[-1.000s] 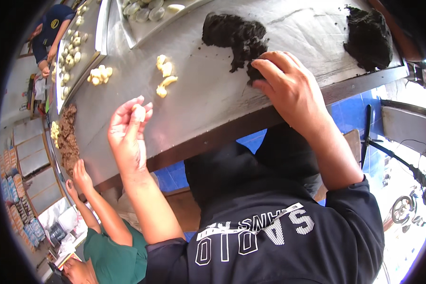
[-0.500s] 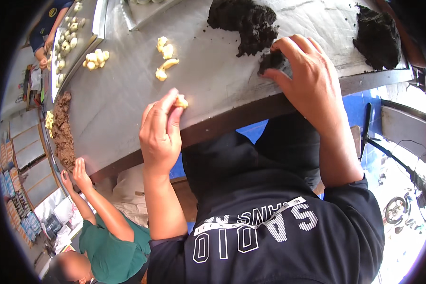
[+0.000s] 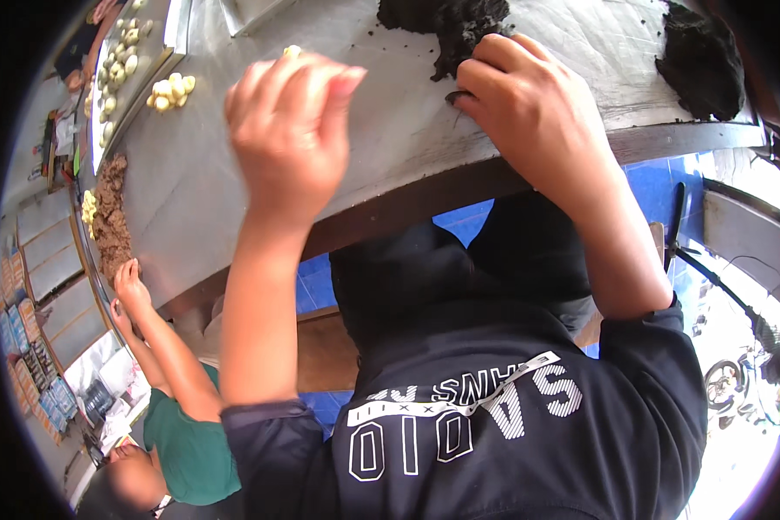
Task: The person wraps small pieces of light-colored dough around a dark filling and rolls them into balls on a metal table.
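My left hand is raised over the near part of the metal table, fingers curled away from view and thumb pointing outward. Whatever lies inside it is hidden, and it covers most of the small pale yellow dough pieces, one of which peeks out beyond the knuckles. My right hand is closed beside the crumbly black dough, knuckles up. A dark bit of black dough shows at its thumb and fingertips.
Another black lump lies at the right end of the table. Pale yellow balls sit to the left, by a tray of more balls. Brown dough lies by a co-worker in green; another person's arm is at the far left.
My left hand has moved forward over the yellow pieces; the piece at its fingertips no longer shows. My right hand has shifted slightly left and its fingers have closed further.
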Demonstrator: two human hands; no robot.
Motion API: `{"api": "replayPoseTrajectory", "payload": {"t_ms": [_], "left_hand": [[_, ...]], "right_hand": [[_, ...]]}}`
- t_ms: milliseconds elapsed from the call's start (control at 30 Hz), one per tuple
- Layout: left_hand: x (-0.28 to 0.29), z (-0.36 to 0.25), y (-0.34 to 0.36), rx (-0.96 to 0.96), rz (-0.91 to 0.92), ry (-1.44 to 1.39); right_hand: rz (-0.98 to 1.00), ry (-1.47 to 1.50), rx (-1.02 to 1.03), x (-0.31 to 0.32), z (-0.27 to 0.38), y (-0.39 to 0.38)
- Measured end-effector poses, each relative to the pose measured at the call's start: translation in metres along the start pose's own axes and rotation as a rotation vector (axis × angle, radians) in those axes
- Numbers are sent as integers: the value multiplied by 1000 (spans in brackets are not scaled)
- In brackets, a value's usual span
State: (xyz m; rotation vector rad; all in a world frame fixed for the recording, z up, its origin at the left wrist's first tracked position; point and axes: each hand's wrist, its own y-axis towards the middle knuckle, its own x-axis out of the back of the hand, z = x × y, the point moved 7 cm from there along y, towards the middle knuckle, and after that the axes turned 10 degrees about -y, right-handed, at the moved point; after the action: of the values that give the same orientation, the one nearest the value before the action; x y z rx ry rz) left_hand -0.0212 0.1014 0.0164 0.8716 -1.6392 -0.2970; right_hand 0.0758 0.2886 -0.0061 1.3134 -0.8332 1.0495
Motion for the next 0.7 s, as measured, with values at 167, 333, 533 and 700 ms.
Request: {"api": "replayPoseTrajectory", "payload": {"t_ms": [167, 333, 533, 700], "left_hand": [[-32, 0, -2, -87, -182, 2], [-42, -5, 2, -162, -71, -2], [-34, 39, -5, 519, -339, -654], [39, 7, -57, 333, 107, 331]], "right_hand": [[-62, 6, -217, 13, -18, -15], [-182, 27, 16, 10, -3, -10], [-113, 6, 67, -5, 11, 9], [-99, 270, -71, 11, -12, -15]]}}
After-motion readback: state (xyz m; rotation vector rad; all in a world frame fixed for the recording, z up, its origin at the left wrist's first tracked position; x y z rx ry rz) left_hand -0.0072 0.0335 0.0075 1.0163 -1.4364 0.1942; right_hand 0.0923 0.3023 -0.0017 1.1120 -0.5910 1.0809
